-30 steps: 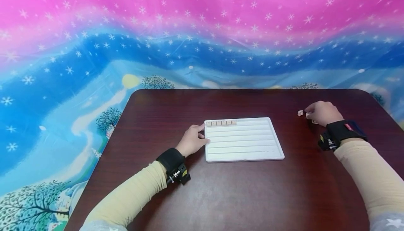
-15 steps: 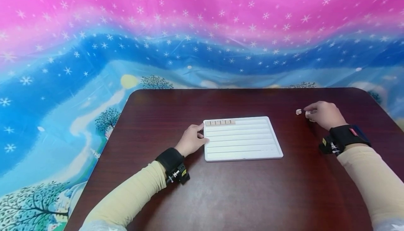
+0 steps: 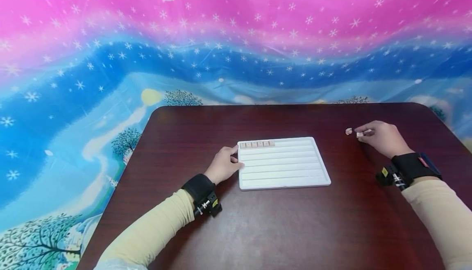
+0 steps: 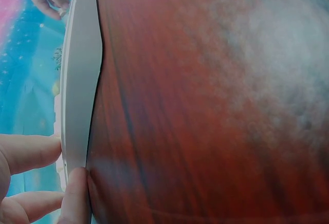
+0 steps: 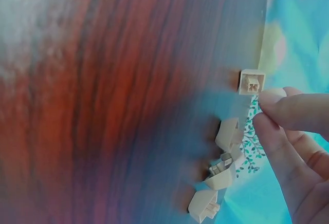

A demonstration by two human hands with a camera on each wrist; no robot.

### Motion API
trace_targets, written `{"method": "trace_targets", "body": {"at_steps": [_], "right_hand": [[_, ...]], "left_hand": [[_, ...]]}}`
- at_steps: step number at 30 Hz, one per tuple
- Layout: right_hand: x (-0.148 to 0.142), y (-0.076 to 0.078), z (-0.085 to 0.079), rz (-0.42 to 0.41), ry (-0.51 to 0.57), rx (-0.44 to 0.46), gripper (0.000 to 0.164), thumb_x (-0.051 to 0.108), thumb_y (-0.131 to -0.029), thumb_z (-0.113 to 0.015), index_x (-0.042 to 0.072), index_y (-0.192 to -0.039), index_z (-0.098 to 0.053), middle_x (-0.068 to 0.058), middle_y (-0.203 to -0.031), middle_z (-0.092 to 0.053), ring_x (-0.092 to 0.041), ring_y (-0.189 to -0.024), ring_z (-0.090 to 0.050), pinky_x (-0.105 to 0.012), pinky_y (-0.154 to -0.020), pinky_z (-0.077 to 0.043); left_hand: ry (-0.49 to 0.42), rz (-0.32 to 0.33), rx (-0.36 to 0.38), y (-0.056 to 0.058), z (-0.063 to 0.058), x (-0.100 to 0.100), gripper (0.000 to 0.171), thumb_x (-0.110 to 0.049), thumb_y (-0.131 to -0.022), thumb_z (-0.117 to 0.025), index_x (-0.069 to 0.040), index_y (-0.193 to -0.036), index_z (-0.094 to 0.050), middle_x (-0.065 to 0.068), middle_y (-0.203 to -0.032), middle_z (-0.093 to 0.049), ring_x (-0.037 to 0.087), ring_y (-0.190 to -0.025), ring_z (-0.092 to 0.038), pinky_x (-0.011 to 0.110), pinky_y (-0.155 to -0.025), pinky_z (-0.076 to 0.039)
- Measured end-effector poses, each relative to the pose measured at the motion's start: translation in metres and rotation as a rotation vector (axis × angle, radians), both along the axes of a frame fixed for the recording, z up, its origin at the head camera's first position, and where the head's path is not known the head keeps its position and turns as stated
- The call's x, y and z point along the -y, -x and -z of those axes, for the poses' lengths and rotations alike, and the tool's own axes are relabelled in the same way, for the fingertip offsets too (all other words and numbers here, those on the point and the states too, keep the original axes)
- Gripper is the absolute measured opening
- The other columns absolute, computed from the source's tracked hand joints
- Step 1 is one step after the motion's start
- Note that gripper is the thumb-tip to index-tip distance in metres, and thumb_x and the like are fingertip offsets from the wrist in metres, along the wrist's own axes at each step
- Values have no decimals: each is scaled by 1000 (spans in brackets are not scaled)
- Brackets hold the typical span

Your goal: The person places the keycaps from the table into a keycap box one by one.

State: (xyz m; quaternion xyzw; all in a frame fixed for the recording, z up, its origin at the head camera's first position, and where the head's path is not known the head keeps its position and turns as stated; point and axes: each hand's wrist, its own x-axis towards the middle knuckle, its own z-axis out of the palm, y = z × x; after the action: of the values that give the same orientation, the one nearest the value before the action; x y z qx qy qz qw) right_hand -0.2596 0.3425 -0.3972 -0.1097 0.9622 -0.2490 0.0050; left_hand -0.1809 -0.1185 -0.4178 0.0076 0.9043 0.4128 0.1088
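A white tray with several long ledges lies mid-table. Its top ledge carries a short row of beige keycaps at the left end. My left hand holds the tray's left edge, thumb and fingers on its rim. At the right of the table my right hand pinches a small keycap between thumb and index fingertips. Another loose keycap lies just left of those fingertips. In the right wrist view, a keycap shows its hollow underside and stem right at the index fingertip.
Below the fingertips in the right wrist view lie more loose keycaps, tipped at various angles. The dark wooden table ends at a far edge before a pink and blue patterned cloth. Both wrists wear black camera straps.
My right wrist and forearm have shifted slightly right and toward me, the fingertips staying near the loose keycaps. My left hand stays on the tray, and the row of keycaps is unchanged.
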Motion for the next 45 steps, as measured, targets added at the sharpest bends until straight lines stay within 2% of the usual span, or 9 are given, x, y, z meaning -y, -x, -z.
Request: {"method": "trace_targets", "body": {"at_steps": [9, 12, 16, 19, 31, 40, 45], "right_hand": [[4, -4, -2, -22, 21, -55, 27, 1, -96, -69, -12, -119, -68, -33, -111, -63, -48, -96, -63, -58, -76, -51], [5, -5, -2, -14, 23, -60, 23, 3, -95, -71, -10, -114, -70, -31, -110, -64, -45, -94, -64, -49, -72, -52], [9, -6, -1, -29, 28, -58, 22, 6, -95, -73, -4, -114, -74, -24, -113, -64, -36, -91, -63, -29, -70, -48], [13, -7, -1, -51, 37, -64, 23, 8, -94, -74, -1, -115, -75, -20, -114, -64, -29, -89, -63, -22, -68, -46], [31, -8, -7, -89, 49, -38, 25, 14, -93, -78, 3, -115, -75, -16, -111, -69, -31, -93, -64, -27, -73, -47], [46, -10, -8, -125, 71, -46, 25, 9, -92, -78, 2, -116, -75, -13, -107, -70, -28, -91, -62, -21, -72, -45], [56, -10, -8, -147, 73, -25, 26, 10, -92, -77, 3, -117, -75, -12, -108, -69, -26, -90, -61, -23, -71, -47]], "left_hand": [[0, -9, 2, 0, 1, -1, 70, -6, -91, -77, 3, -152, -44, 20, -142, -51, 21, -100, -63, 31, -83, -51], [0, -11, 3, 0, 1, 0, 70, -6, -91, -77, 3, -152, -44, 21, -142, -51, 21, -100, -63, 31, -83, -51], [1, -13, 11, 1, 2, 0, 71, -7, -91, -78, 2, -152, -44, 20, -142, -51, 21, -100, -63, 31, -83, -50], [5, -11, 8, 1, 3, 0, 71, -7, -91, -78, 2, -152, -44, 20, -142, -51, 20, -99, -63, 31, -83, -50], [3, -6, 0, -1, 0, -1, 70, -6, -91, -77, 3, -152, -45, 21, -142, -51, 21, -101, -64, 31, -84, -51], [9, 3, 2, 1, 1, 1, 70, -7, -92, -77, 3, -152, -44, 21, -140, -51, 22, -101, -63, 32, -84, -51], [8, -2, 7, 1, 1, 0, 70, -7, -92, -77, 3, -152, -44, 21, -140, -51, 22, -101, -63, 31, -83, -50]]}}
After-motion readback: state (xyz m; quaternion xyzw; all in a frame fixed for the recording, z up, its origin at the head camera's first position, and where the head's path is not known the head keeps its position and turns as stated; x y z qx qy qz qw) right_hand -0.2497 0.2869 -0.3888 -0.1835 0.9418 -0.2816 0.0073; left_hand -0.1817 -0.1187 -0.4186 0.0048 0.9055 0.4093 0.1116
